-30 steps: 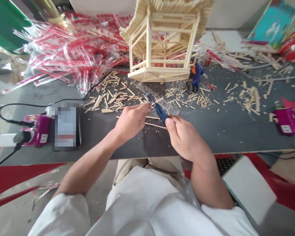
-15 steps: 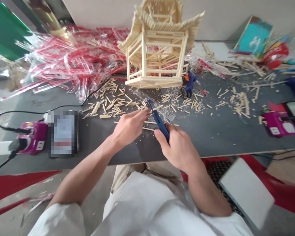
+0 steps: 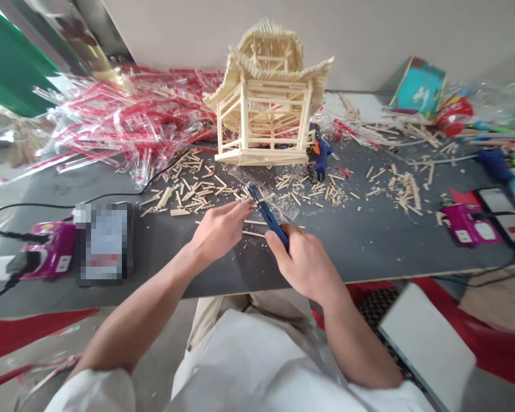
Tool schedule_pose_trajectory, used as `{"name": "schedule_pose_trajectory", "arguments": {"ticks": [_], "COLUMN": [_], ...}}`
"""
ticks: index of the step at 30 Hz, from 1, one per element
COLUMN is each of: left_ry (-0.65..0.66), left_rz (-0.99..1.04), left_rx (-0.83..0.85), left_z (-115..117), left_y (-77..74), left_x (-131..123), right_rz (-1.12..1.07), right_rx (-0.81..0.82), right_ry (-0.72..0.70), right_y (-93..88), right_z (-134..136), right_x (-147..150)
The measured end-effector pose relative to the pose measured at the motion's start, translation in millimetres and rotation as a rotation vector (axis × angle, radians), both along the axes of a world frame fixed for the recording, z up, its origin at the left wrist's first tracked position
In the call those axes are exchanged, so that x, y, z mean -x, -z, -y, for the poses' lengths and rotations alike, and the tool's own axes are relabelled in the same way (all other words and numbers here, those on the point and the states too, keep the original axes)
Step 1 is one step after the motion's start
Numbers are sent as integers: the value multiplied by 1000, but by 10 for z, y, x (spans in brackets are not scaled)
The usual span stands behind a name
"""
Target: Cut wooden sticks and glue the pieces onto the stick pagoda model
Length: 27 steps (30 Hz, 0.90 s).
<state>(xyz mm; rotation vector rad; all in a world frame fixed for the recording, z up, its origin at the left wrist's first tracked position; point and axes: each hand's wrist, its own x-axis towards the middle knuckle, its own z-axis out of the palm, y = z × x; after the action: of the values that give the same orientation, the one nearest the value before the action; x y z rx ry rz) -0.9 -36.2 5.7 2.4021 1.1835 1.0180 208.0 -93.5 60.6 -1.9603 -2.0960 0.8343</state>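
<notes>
My right hand (image 3: pixel 306 260) is wrapped round a blue utility knife (image 3: pixel 268 217), whose front end points away from me and to the left. My left hand (image 3: pixel 221 229) is closed, its fingertips pinching a thin wooden stick (image 3: pixel 266 199) that crosses the knife near its front end. Whether the blade touches the stick is too small to tell. Below the knife lie loose sticks (image 3: pixel 253 233) on the dark table (image 3: pixel 360 246). Just beyond my hands stands a pavilion model (image 3: pixel 274 154) built of wooden sticks, with a curved roof and an open frame.
Short stick offcuts (image 3: pixel 201 189) litter the table. Red and clear plastic wrappers (image 3: pixel 124 120) are heaped at back left. A phone (image 3: pixel 105 243) and a purple power adapter (image 3: pixel 54 246) sit at left. A blue glue gun (image 3: pixel 321 154) stands beside the model; another purple adapter (image 3: pixel 470 223) lies right.
The view has shifted a little, so the scene sits lower and more of the model's roof shows. Both hands keep their hold on the knife and stick.
</notes>
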Motion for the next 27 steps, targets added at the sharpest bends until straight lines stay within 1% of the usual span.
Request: {"name": "schedule_pose_trajectory", "arguments": {"ticks": [5,9,14,18,20,22,23,25,27], "left_ry": [-44,-83,-91,-114,-99,-79,-92,-155,-200], "left_rz": [-21,-38,-71,-91,-107,-133,-140,-177,-228], "left_rx": [9,61,144,164,160,160,155,159,179], "left_z": [-6,7,72,94,68,24,-1,-51,-99], "left_y": [36,31,-54,-159,-215,-272,-300,-347,-375], "left_x": [-3,-10,-48,-27,36,129,182,288,378], "right_rz": [130,158,127,197,261,303,321,382,465], "right_rx": [-19,4,17,-35,-41,-38,-48,-105,-180], "right_ry": [-8,-47,-104,-84,-83,-88,-77,-17,74], "right_y": [31,43,84,146,176,204,219,255,300], "right_z": [-57,-126,-159,-139,-113,-68,-40,21,67], "right_x": [24,-12,-69,-137,-232,-380,-473,-687,-922]}}
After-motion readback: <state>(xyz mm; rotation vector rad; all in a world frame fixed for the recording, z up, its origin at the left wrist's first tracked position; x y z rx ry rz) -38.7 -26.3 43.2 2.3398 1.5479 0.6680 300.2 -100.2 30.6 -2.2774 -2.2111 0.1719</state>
